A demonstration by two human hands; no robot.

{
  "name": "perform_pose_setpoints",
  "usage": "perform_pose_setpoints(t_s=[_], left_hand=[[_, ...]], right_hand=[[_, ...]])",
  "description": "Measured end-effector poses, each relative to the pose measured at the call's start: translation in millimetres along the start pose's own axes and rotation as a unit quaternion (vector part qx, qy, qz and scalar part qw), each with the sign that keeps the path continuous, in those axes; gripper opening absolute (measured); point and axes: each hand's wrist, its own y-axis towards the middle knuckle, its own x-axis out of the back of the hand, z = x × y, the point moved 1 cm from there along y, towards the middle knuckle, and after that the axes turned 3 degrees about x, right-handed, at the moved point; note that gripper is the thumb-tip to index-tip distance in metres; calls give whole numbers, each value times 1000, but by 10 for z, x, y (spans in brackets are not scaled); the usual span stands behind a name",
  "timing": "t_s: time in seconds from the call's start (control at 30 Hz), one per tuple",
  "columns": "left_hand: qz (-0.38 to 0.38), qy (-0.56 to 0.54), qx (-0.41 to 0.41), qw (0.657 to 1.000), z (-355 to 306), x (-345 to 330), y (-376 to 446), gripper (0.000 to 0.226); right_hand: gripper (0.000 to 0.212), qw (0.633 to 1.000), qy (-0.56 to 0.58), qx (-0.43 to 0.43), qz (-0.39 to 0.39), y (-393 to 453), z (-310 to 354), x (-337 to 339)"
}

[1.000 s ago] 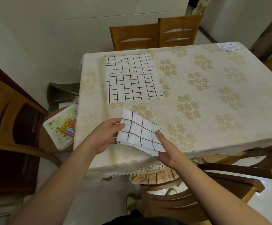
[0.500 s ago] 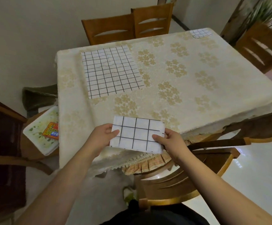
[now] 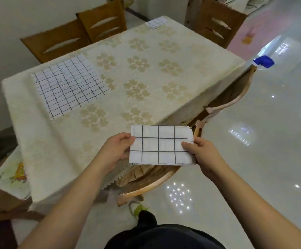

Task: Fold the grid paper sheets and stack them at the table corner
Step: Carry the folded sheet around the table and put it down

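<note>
Both hands on it: the left hand (image 3: pixel 116 150) and right hand (image 3: pixel 202 153) pinch the folded grid sheet (image 3: pixel 161 145) by its short edges, held just off the bench (image 3: pixel 146 83) corner. 1 flat sheet (image 3: pixel 69 85) lies on the bench's left; a small folded stack (image 3: pixel 155 23) sits at the far corner.

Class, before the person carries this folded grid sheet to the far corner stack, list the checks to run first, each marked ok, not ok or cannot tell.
1. Both hands hold the folded sheet: left hand and right hand pinch opposite ends. Ok.
2. Fold finished and edges lined up: layers show slightly uneven at the right edge. Cannot tell.
3. Corner stack in view on the far corner. Ok.
4. Tablecloth bare between sheet and stack. Ok.
5. All sheets folded: flat sheet lies unfolded. Not ok.
</note>
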Motion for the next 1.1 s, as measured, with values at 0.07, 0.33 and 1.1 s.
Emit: perform_pose_setpoints(t_s=[0.07,0.33,1.1], left_hand=[[23,32,-10,999,-1,-352,-85,13],[119,134,-30,983,173,-1741,-294,11],[270,204,-37,940,-340,-3624,745,11]], right_hand=[[22,999,14,0,-37,-214,-98,372],[18,985,57,-12,-160,-1016,-538,1605],[10,944,91,-30,-316,-566,-417,3158]])
